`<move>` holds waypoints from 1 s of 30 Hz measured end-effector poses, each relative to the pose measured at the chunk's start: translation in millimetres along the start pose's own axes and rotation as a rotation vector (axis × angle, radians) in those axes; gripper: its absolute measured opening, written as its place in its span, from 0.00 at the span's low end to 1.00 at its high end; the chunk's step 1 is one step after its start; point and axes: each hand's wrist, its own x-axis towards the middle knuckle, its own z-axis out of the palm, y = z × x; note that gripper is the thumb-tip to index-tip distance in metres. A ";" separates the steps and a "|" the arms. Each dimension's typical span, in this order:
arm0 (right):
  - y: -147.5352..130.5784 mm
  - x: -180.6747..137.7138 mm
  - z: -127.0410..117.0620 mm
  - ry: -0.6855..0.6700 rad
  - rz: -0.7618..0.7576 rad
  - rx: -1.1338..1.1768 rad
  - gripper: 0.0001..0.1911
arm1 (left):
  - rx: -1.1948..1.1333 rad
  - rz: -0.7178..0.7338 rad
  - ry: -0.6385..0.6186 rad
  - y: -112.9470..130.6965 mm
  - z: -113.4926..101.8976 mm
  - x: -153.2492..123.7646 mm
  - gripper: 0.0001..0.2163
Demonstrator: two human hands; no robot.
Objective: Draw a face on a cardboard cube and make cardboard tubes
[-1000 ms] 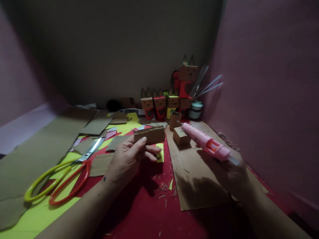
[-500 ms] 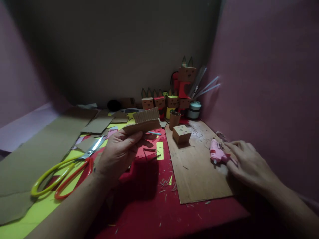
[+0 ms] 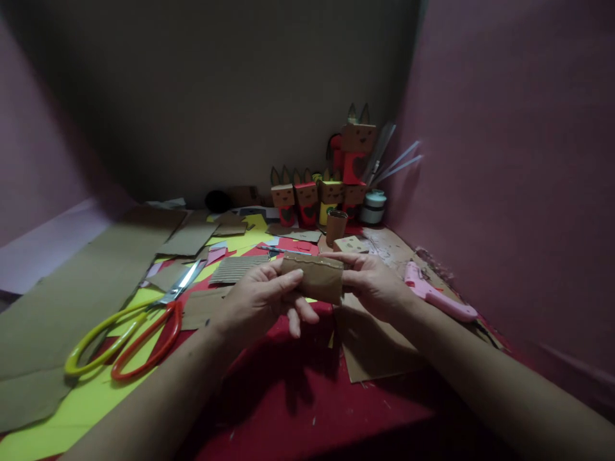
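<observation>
Between both hands, above the red table, is a small brown cardboard piece (image 3: 314,280); a thin wavy line runs along its upper edge. My left hand (image 3: 262,291) grips its left end with the thumb on the near face, the lower fingers hanging loose. Around its right end close the fingers of my right hand (image 3: 372,282). Behind that hand a small cardboard box (image 3: 350,244) with drawn marks is partly hidden, beside a brown cardboard tube (image 3: 337,227). To the right lies a pink glue gun (image 3: 439,293), touched by neither hand.
Scissors (image 3: 158,320) with yellow and red handles lie at left on yellow paper and cardboard sheets (image 3: 96,275). Several box-headed cardboard figures (image 3: 306,198) stand at the back, near a pale blue jar (image 3: 373,208). A cardboard mat (image 3: 375,346) lies under my right arm.
My right hand has left the glue gun and come to the middle, taking the cardboard piece's right end. My left hand has moved right and turned the piece, lowering it slightly.
</observation>
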 end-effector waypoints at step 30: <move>14.6 -31.0 11.5 0.056 -0.319 -0.544 0.27 | 0.045 -0.259 0.175 -11.8 -14.9 3.1 0.07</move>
